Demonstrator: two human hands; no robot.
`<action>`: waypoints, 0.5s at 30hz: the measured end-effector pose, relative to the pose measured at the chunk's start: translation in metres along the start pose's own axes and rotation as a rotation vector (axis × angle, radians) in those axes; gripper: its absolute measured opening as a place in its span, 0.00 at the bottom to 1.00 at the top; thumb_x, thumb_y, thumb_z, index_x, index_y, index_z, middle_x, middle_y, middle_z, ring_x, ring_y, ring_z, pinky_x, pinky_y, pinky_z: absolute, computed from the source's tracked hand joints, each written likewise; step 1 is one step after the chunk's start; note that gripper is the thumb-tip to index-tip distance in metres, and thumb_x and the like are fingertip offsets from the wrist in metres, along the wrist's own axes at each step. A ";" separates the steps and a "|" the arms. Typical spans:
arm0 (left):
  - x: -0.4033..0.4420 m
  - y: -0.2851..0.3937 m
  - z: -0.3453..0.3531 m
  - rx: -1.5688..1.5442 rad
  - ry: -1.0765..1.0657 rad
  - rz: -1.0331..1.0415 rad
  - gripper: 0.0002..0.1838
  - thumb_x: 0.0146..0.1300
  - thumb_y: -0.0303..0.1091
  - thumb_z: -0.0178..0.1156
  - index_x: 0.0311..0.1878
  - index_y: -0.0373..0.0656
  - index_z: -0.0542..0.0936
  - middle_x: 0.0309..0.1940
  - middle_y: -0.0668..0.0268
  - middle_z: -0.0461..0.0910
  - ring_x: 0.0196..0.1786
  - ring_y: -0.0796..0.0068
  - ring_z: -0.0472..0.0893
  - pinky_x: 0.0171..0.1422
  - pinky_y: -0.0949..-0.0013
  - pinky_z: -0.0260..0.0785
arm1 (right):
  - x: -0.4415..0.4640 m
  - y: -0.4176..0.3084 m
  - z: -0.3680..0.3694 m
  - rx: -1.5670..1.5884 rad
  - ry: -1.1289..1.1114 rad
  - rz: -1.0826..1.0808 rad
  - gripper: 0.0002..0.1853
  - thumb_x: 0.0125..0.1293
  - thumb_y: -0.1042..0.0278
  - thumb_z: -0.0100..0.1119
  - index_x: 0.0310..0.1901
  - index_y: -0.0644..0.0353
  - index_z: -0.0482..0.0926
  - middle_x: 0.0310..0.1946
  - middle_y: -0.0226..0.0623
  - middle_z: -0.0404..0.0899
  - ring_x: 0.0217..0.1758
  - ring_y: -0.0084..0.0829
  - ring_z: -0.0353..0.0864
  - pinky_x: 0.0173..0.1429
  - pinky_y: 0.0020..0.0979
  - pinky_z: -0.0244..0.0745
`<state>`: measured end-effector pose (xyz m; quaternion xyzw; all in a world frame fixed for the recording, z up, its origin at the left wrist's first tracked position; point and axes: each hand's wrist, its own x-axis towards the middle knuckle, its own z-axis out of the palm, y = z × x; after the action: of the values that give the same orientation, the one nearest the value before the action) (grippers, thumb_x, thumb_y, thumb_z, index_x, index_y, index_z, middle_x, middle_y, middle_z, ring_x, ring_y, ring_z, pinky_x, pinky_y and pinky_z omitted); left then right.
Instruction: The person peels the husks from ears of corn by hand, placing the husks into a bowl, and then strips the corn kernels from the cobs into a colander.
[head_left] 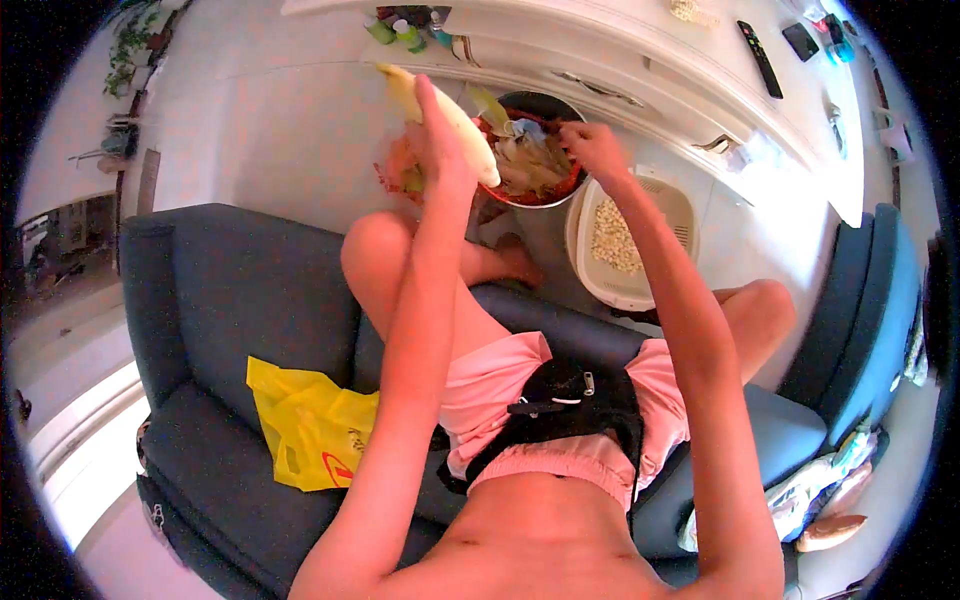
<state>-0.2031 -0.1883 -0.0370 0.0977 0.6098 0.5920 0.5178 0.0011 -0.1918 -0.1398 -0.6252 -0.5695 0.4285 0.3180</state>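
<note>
Left hand clamped on husked-looking corn; right hand curled, grip unclear. Husks in bin — loose kernels in basin.

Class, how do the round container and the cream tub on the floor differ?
The round container looks dark inside; the cream tub is pale. The container holds leafy scraps, the tub small pale pieces. The container's opening is circular, the tub's longer with rounded corners. Both are open-topped.

bright side light, white glare at right, curved fisheye edges, dark corners, grainy
</note>
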 end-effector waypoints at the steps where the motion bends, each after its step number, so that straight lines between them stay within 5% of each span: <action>1: 0.002 -0.002 0.000 0.059 -0.055 -0.032 0.42 0.58 0.65 0.57 0.54 0.28 0.68 0.41 0.53 0.74 0.34 0.63 0.79 0.37 0.62 0.75 | 0.000 0.006 0.007 -0.004 -0.002 0.000 0.12 0.59 0.65 0.58 0.41 0.60 0.84 0.26 0.48 0.82 0.29 0.40 0.81 0.39 0.38 0.75; 4: 0.024 -0.035 -0.003 0.147 -0.238 -0.051 0.39 0.55 0.70 0.57 0.54 0.43 0.70 0.31 0.61 0.76 0.31 0.66 0.79 0.36 0.62 0.74 | 0.001 0.013 0.021 -0.227 0.018 -0.230 0.10 0.57 0.67 0.58 0.39 0.59 0.84 0.29 0.50 0.81 0.33 0.49 0.82 0.42 0.44 0.75; 7: 0.028 -0.044 -0.003 0.198 -0.268 -0.172 0.37 0.55 0.68 0.58 0.55 0.44 0.69 0.33 0.63 0.76 0.32 0.67 0.79 0.36 0.63 0.74 | 0.003 0.006 0.021 -0.336 0.067 -0.214 0.13 0.60 0.65 0.59 0.44 0.59 0.83 0.35 0.49 0.82 0.37 0.48 0.82 0.44 0.39 0.76; 9: 0.033 -0.050 -0.005 0.184 -0.283 -0.206 0.37 0.56 0.67 0.58 0.56 0.45 0.69 0.37 0.63 0.76 0.36 0.67 0.79 0.41 0.62 0.74 | 0.001 -0.006 0.014 -0.407 -0.108 -0.074 0.12 0.60 0.66 0.59 0.43 0.56 0.84 0.34 0.47 0.83 0.37 0.46 0.82 0.43 0.39 0.76; 15: 0.021 -0.046 0.001 0.106 -0.324 -0.193 0.34 0.58 0.65 0.58 0.55 0.45 0.70 0.41 0.63 0.76 0.43 0.67 0.78 0.48 0.62 0.73 | 0.001 0.006 0.022 -0.356 0.008 -0.154 0.10 0.57 0.64 0.59 0.37 0.57 0.84 0.35 0.49 0.82 0.39 0.52 0.81 0.44 0.45 0.75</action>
<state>-0.1893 -0.1849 -0.0853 0.1599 0.5554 0.4834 0.6575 -0.0157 -0.1935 -0.1546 -0.6278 -0.6812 0.2930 0.2366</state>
